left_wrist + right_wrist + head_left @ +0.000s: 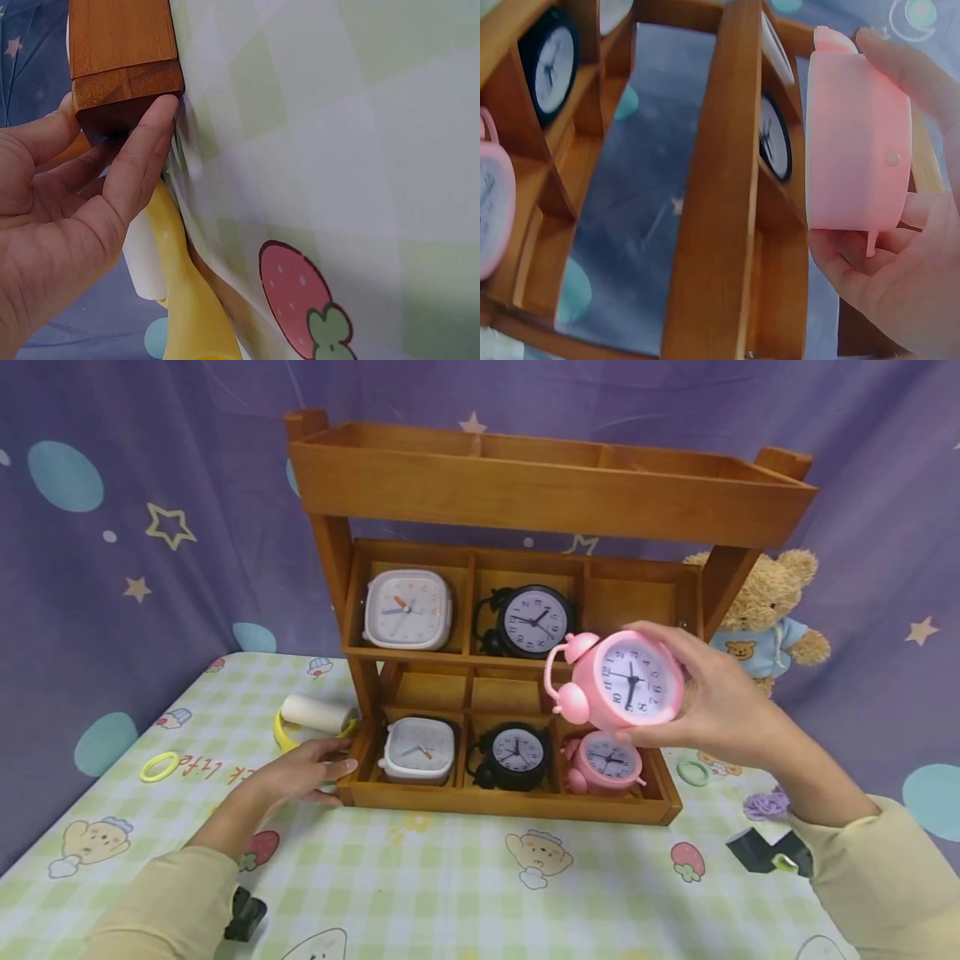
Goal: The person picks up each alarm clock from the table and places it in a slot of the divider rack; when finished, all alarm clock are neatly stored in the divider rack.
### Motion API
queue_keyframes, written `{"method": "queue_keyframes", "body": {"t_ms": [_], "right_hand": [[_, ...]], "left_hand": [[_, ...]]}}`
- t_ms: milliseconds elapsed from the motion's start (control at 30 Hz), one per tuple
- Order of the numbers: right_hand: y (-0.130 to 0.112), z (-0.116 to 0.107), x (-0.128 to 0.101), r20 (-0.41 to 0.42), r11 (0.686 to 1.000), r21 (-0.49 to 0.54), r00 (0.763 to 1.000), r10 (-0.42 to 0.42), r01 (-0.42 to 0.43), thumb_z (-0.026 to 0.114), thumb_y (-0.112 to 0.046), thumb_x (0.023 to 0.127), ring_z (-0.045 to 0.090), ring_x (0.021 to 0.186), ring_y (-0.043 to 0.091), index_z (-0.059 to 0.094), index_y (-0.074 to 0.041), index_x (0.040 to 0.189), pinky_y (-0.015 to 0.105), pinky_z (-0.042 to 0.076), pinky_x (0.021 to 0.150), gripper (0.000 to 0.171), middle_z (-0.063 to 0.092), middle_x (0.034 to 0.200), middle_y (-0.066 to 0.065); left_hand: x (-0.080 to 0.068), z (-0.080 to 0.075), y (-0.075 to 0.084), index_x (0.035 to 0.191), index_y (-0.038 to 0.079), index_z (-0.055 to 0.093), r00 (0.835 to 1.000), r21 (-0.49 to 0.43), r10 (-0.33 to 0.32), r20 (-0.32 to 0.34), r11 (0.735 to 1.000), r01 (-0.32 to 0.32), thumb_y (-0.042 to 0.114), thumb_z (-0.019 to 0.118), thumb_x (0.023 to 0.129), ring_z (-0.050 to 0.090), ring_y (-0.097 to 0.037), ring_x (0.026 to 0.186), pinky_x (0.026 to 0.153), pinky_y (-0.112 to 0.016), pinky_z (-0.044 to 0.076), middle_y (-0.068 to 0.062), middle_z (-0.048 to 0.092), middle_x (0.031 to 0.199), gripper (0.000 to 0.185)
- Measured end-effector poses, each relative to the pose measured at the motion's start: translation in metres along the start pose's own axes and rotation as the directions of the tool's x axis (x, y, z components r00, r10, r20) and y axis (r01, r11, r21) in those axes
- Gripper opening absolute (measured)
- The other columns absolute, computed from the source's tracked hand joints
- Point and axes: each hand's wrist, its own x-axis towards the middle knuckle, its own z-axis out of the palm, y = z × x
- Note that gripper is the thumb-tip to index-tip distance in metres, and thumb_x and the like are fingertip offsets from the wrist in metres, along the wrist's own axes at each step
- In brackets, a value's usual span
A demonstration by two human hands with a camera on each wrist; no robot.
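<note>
On the checked tablecloth, wooden shelf rack holds clocks in two tiers. Right hand grips a pink alarm clock — fingers wrapped round its body, clock tilted, held in front of the middle tier's right compartment. Left hand rests open — straight fingers against the rack's bottom left corner, yellow lint roller just behind.

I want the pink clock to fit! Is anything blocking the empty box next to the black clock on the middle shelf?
Nothing visible: the empty compartment is bare, and the pink alarm clock in the right hand hovers just before it.
</note>
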Motion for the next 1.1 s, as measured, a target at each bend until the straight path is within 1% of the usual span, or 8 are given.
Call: {"method": "queue_keyframes", "body": {"t_ms": [67,267,400,567,767,867,967,1100], "right_hand": [[0.004,-0.007,0.002,-0.022,1.0,-0.018,1.0,0.017,-0.017,0.101,-0.021,0.061,0.057,0.108,0.032,0.045,-0.011,0.152,0.053,0.053,0.083,0.107,0.059,0.134,0.015],[0.014,-0.024,0.01,-0.072,0.991,-0.077,0.992,0.101,-0.107,0.1,-0.022,0.061,0.052,0.114,0.039,0.042,-0.01,0.153,0.06,0.045,0.088,0.11,0.052,0.141,0.02],[0.021,-0.032,0.019,-0.104,0.989,-0.103,0.99,0.095,-0.105,0.099,-0.021,0.061,0.051,0.114,0.039,0.044,-0.008,0.151,0.06,0.042,0.088,0.106,0.053,0.139,0.021],[0.031,-0.037,0.03,-0.128,0.986,-0.147,0.99,0.065,-0.083,0.098,-0.022,0.062,0.054,0.11,0.039,0.047,-0.005,0.148,0.056,0.043,0.086,0.101,0.058,0.131,0.021],[0.039,-0.036,0.045,-0.085,0.971,-0.223,0.994,0.071,-0.088,0.097,-0.03,0.066,0.057,0.107,0.04,0.046,-0.003,0.147,0.059,0.047,0.087,0.099,0.06,0.124,0.023],[0.041,-0.033,0.051,-0.053,0.971,-0.226,0.996,0.069,-0.08,0.098,-0.031,0.066,0.057,0.108,0.039,0.049,-0.005,0.143,0.059,0.049,0.087,0.095,0.059,0.124,0.021],[0.042,-0.03,0.057,-0.025,0.971,-0.227,0.997,0.069,-0.073,0.097,-0.033,0.067,0.056,0.112,0.038,0.049,-0.005,0.143,0.059,0.048,0.091,0.095,0.057,0.129,0.02],[0.044,-0.028,0.062,0.019,0.975,-0.21,0.997,0.071,-0.065,0.098,-0.035,0.066,0.056,0.113,0.037,0.049,-0.006,0.143,0.058,0.048,0.093,0.096,0.057,0.13,0.018]], "left_hand": [[0.0,0.0,0.0,0.151,-0.021,0.01,1.0,0.001,-0.003,-0.004,1.0,0.003,0.01,0.045,0.109,0.044,-0.049,0.131,0.086,-0.042,0.062,-0.045,0.022,0.151,0.063],[-0.002,0.001,0.0,0.151,-0.022,0.01,1.0,0.008,0.004,-0.009,1.0,-0.004,0.01,0.045,0.109,0.042,-0.051,0.133,0.086,-0.042,0.062,-0.045,0.022,0.151,0.063],[-0.002,0.0,0.0,0.15,-0.023,0.01,1.0,0.007,0.013,-0.015,1.0,-0.013,0.01,0.044,0.109,0.042,-0.051,0.133,0.087,-0.043,0.062,-0.046,0.022,0.15,0.063],[-0.003,0.001,0.0,0.15,-0.023,0.009,1.0,0.003,0.015,-0.014,1.0,-0.015,0.009,0.044,0.109,0.04,-0.053,0.134,0.088,-0.044,0.062,-0.046,0.021,0.15,0.062],[-0.003,0.002,0.001,0.151,-0.022,0.01,1.0,-0.011,0.002,-0.015,1.0,-0.003,0.01,0.045,0.109,0.038,-0.054,0.135,0.088,-0.043,0.062,-0.045,0.02,0.152,0.063],[-0.003,0.002,0.001,0.151,-0.022,0.009,1.0,-0.012,0.006,-0.012,1.0,-0.006,0.01,0.045,0.109,0.038,-0.055,0.135,0.088,-0.043,0.062,-0.046,0.02,0.151,0.064],[-0.003,0.002,0.001,0.151,-0.022,0.01,1.0,-0.016,0.007,-0.013,1.0,-0.007,0.01,0.045,0.109,0.039,-0.054,0.134,0.088,-0.043,0.062,-0.045,0.02,0.151,0.064],[-0.002,0.003,0.0,0.151,-0.021,0.01,1.0,-0.026,0.002,-0.017,1.0,-0.002,0.009,0.045,0.109,0.039,-0.054,0.135,0.088,-0.042,0.062,-0.045,0.02,0.152,0.063]]}}
